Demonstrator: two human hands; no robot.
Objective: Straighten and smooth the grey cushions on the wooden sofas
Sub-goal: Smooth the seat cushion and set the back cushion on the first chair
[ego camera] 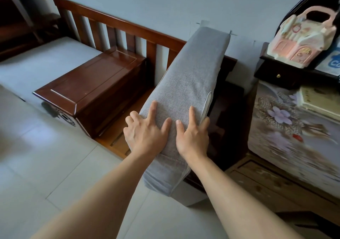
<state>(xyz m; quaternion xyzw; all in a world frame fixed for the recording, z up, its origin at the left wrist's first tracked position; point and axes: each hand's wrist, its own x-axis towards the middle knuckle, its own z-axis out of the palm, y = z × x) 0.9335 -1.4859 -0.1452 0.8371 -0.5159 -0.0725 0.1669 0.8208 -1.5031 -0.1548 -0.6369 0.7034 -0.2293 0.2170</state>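
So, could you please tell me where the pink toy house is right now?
In the head view, the pink toy house sits at upper right on a dark shelf, right of the raised grey cushion.

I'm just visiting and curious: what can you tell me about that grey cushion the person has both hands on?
The grey cushion is a long, thick slab covered in coarse woven fabric, with pale piping along its edges. It stands on edge, tilted, lifted over the bare wooden sofa seat with its far end near the wall. The left hand and right hand rest on its upward narrow face near the close end, fingers spread, some wrapping over the sides.
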